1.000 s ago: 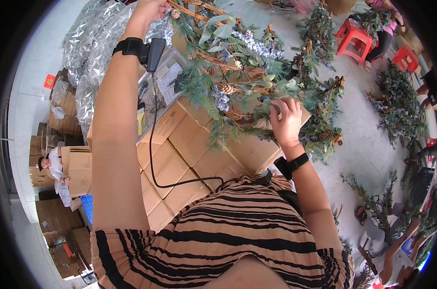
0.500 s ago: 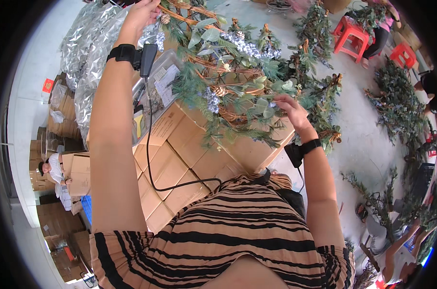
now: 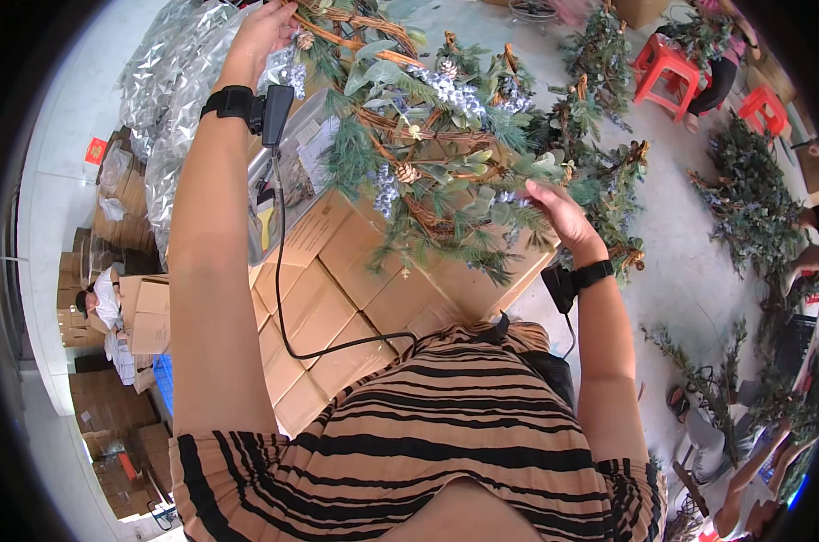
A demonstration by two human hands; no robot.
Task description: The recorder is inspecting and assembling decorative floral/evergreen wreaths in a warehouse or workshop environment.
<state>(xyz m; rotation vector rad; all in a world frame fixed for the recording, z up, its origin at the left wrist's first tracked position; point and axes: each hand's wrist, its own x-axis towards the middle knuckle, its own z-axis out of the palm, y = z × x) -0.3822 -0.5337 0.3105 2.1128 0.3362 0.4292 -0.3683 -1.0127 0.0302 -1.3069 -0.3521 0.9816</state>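
A large wreath of twisted brown vines, green pine sprigs, pale leaves, pine cones and blue berries [image 3: 427, 135] lies at the top middle, over cardboard boxes. My left hand [image 3: 263, 38] is closed round the vine at its upper left, fingertips partly cut off by the frame's upper edge. At the lower right of the wreath, my right hand [image 3: 561, 215] has its fingers among the leaves and a blue berry sprig, closed on that side. Some fingertips are hidden by foliage. Both wrists wear black bands with small devices.
Taped cardboard boxes [image 3: 314, 303] stand below the wreath, with a clear plastic bin [image 3: 296, 144] beside its left side. Silver crinkled wrapping [image 3: 179, 117] rises at the left. More garlands [image 3: 744, 194] lie to the right, near red stools [image 3: 667, 77] and several other people. A black cable [image 3: 283, 271] hangs from my left wrist.
My right hand has shifted slightly right and down at the wreath's side, its fingers straighter. The wreath's lower part has swung a little to the left. My left hand keeps its place.
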